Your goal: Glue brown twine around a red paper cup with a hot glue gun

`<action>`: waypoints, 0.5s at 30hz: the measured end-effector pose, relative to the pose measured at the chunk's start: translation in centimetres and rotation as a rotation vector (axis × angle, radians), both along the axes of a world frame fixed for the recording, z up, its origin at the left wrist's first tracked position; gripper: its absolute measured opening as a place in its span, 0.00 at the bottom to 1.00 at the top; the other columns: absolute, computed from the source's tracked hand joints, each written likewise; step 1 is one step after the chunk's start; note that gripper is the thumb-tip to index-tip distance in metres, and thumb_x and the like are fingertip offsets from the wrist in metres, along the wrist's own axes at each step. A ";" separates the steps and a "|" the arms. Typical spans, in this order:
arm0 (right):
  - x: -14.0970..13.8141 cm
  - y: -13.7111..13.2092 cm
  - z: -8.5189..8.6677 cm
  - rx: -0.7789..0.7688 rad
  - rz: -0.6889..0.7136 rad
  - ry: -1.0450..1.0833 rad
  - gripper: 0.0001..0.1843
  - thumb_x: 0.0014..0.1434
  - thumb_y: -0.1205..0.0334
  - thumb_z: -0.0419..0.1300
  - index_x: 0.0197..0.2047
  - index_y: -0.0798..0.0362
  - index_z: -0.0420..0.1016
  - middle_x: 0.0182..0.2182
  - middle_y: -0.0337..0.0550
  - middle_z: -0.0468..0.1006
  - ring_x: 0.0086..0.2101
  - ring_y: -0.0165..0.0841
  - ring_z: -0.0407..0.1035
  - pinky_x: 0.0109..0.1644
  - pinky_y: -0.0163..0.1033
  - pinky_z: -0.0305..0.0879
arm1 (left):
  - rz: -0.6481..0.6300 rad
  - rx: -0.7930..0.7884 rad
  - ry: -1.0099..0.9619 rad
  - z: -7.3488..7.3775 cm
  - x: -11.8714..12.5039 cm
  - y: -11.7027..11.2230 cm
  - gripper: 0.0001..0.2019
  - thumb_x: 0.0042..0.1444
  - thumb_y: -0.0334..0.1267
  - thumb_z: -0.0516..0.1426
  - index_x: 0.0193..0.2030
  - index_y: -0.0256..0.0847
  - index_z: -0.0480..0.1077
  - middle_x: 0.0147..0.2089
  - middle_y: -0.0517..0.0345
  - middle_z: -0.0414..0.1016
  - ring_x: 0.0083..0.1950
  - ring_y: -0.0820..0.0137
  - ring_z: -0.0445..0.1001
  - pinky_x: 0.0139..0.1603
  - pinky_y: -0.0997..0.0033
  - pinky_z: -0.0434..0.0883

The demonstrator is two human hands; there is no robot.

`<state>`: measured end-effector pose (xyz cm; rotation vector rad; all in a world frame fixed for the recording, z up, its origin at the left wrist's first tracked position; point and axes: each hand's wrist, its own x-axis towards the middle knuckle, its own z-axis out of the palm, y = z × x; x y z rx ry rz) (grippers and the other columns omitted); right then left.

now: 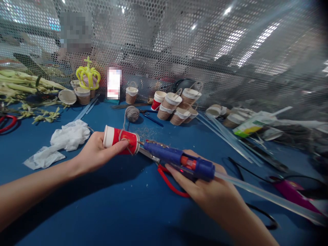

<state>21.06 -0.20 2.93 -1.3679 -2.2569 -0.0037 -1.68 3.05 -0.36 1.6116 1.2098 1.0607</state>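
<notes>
My left hand [98, 150] is wrapped round a red and white paper cup [132, 139] lying on its side above the table. A strand of grey yarn loops round the cup, and my thumb presses on it; the strand leads back to a ball of yarn [132, 113]. In my right hand [205, 184] is a blue hot glue gun [166, 152], its nozzle at the cup's right end; whether it touches cannot be told. A long clear glue stick [271, 195] sticks out of its back. Scissors with red handles [170, 182] lie underneath, partly hidden.
Several yarn-wrapped cups [176, 109] stand at the back by a perforated metal screen [159, 41]. White cloth [70, 136] lies at left, near a yellow crown-shaped piece [88, 77] and pale husks [23, 83]. Clear glue sticks [225, 135] and black cable [263, 213] lie at right.
</notes>
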 end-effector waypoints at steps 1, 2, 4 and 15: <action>0.1 -0.1 0.0 -0.029 0.016 0.001 0.13 0.57 0.61 0.48 0.28 0.50 0.72 0.20 0.40 0.74 0.19 0.31 0.67 0.22 0.34 0.65 | 0.007 -0.032 -0.028 0.0 0.0 0.0 0.11 0.48 0.43 0.57 0.27 0.37 0.74 0.19 0.63 0.69 0.19 0.77 0.62 0.18 0.81 0.60; 0.1 -0.1 0.1 -0.053 0.028 0.004 0.12 0.57 0.61 0.48 0.29 0.50 0.72 0.20 0.41 0.74 0.20 0.31 0.67 0.23 0.34 0.65 | 0.010 -0.061 -0.052 0.0 0.0 0.1 0.11 0.48 0.43 0.57 0.27 0.37 0.74 0.21 0.62 0.71 0.20 0.76 0.63 0.20 0.80 0.62; 0.3 -0.2 0.1 -0.083 0.041 0.010 0.12 0.57 0.61 0.48 0.30 0.50 0.72 0.20 0.41 0.74 0.20 0.31 0.67 0.23 0.34 0.64 | 0.014 -0.109 -0.092 -0.1 -0.1 0.3 0.12 0.46 0.45 0.58 0.26 0.37 0.74 0.22 0.61 0.73 0.21 0.76 0.65 0.21 0.80 0.63; 0.3 -0.1 -1.7 -0.043 0.029 0.043 0.13 0.57 0.61 0.47 0.31 0.49 0.72 0.22 0.41 0.73 0.22 0.31 0.66 0.25 0.34 0.64 | 0.019 -0.244 -0.268 -0.6 -0.2 0.9 0.10 0.44 0.43 0.61 0.26 0.38 0.75 0.26 0.59 0.77 0.25 0.75 0.69 0.26 0.80 0.65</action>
